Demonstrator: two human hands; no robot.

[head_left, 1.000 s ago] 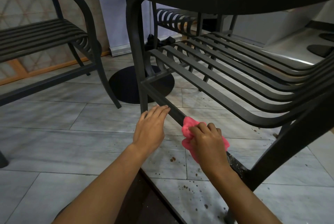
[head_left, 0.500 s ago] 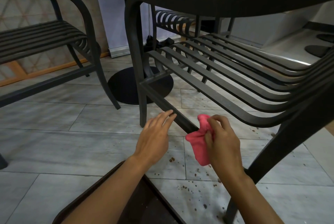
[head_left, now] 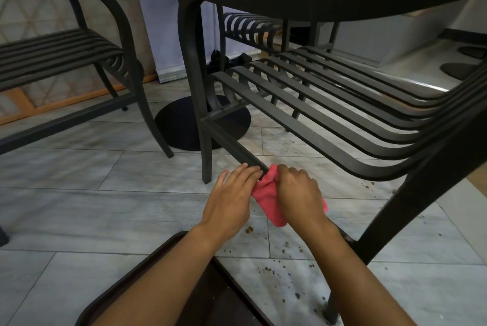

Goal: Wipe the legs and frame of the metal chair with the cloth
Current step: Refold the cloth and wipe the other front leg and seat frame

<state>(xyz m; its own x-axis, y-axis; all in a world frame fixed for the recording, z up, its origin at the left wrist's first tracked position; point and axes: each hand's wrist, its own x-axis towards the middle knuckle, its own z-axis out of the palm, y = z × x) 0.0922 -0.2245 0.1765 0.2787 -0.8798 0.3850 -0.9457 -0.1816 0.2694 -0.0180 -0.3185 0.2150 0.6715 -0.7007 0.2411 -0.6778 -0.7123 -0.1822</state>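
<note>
A black metal chair (head_left: 329, 117) with a slatted seat fills the right half of the view. Its low side rail (head_left: 232, 148) runs from the front leg toward me under the seat. My right hand (head_left: 299, 194) grips a pink cloth (head_left: 268, 200) wrapped over that rail. My left hand (head_left: 233, 194) lies flat beside it, straight fingers touching the rail and the cloth's edge. The rail under both hands is hidden.
A second black chair (head_left: 79, 62) stands at left, a third (head_left: 263, 22) behind. A round black table base (head_left: 184, 125) sits on the grey tiled floor. Brown spots (head_left: 284, 265) speckle the tiles near me. A dark tray edge (head_left: 147, 267) lies at the bottom.
My right hand slid the cloth up the rail away from me, lifted it briefly, then set it on the rail again. My left hand moved in against the cloth.
</note>
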